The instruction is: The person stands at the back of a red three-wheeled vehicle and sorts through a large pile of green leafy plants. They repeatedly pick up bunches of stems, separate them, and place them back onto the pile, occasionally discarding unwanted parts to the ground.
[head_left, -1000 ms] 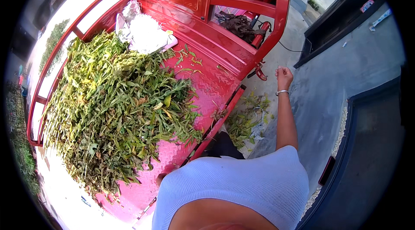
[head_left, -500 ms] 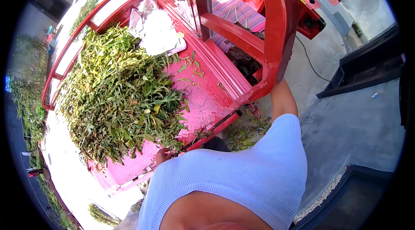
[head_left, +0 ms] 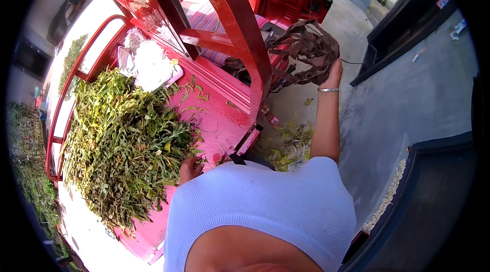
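Observation:
My right hand [head_left: 334, 75], raised at the right with a silver bangle on the wrist, is closed round a looped bundle of dark brown cloth strips [head_left: 314, 50]. The strips hang beside the red frame of the cargo tricycle [head_left: 245, 42]. My left hand [head_left: 191, 169] is low at the near edge of the pink-red cargo bed [head_left: 219, 124], close to a large heap of green leaves [head_left: 127, 144]. Its fingers are loosely bent and slightly apart, with nothing visible in them. Part of that hand is hidden by my top.
A white sack [head_left: 150, 65] lies at the bed's front. Striped cloth [head_left: 206, 19] covers the seat behind the red frame. Loose leaves [head_left: 288, 144] litter the ground by the bed. A grey wall [head_left: 408, 88] and dark door frame [head_left: 393, 37] stand at the right.
My right hand, hidden behind the red frame before, has come out to the right with the brown cloth strips. The view has shifted, so the tricycle appears further left. My left hand stays by the bed edge.

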`<move>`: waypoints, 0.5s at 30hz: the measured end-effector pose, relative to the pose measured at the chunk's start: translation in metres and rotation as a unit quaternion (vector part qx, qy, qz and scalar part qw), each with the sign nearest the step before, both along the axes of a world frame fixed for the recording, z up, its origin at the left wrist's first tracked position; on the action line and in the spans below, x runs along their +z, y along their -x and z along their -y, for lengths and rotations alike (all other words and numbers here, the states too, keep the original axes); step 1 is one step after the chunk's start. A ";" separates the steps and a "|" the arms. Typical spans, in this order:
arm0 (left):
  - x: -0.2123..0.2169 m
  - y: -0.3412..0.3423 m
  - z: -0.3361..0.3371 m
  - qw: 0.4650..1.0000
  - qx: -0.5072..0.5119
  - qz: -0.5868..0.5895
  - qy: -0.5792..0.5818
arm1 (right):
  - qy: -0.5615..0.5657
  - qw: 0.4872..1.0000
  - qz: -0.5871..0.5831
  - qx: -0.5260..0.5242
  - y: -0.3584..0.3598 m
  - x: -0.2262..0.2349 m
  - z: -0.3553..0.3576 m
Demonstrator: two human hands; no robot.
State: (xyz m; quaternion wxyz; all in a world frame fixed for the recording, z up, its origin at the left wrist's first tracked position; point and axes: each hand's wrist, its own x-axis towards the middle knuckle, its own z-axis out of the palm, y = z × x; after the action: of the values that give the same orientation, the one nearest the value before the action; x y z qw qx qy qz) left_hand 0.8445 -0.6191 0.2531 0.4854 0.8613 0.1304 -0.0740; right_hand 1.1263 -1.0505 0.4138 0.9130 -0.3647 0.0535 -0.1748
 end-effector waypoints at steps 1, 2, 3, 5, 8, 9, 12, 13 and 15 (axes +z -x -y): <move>0.019 -0.011 0.008 1.000 -0.022 0.005 0.000 | -0.010 0.999 -0.025 0.022 0.014 -0.008 0.004; 0.034 -0.022 0.015 0.999 -0.046 0.010 0.000 | -0.037 0.998 -0.035 0.034 0.024 -0.021 0.008; 0.045 -0.029 0.018 0.997 -0.075 0.032 0.004 | -0.064 0.996 -0.049 0.048 0.038 -0.025 0.003; 0.062 -0.050 0.023 0.987 -0.140 0.084 0.016 | -0.059 0.995 -0.072 0.035 0.060 -0.046 0.010; 0.095 -0.077 0.037 0.969 -0.217 0.115 0.032 | -0.092 0.993 -0.063 0.034 0.092 -0.052 0.008; 0.110 -0.082 0.044 0.965 -0.225 0.130 0.038 | -0.045 0.998 -0.042 0.002 0.103 -0.046 0.000; 0.151 -0.093 0.073 0.942 -0.272 0.176 0.085 | 0.001 0.997 0.054 -0.056 0.138 -0.021 -0.023; 0.162 -0.096 0.080 0.928 -0.299 0.191 0.113 | 0.026 0.995 0.084 -0.050 0.146 -0.016 -0.030; 0.179 -0.099 0.102 0.904 -0.306 0.147 0.261 | 0.079 0.986 0.141 -0.033 0.162 -0.010 -0.043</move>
State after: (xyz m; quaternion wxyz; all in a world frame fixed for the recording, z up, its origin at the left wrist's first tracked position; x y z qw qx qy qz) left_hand 0.9436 -0.7212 0.4317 0.6603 0.7022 -0.2362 -0.1231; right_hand 0.9647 -1.0073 0.4042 0.8737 -0.4050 -0.0776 -0.2581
